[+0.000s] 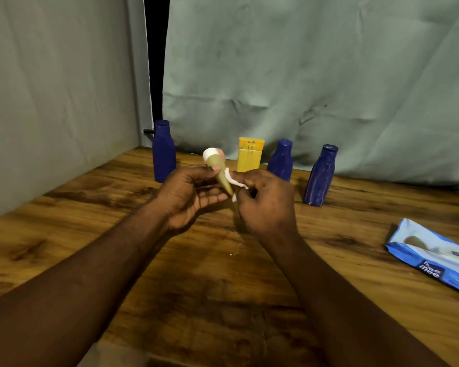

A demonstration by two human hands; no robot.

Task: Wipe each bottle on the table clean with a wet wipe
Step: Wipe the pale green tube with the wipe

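My left hand holds a small olive-green tube with a white cap above the middle of the table, cap pointing up and away. Pinched in my right hand is a white wet wipe, pressed against the tube's lower side. Behind the hands, three dark blue bottles stand upright on the wooden table: one at the left, one right of centre and one further right. A yellow tube stands between them.
A blue pack of wet wipes lies at the table's right edge. Grey cloth hangs behind the table and along its left side, with a dark gap at the back left corner.
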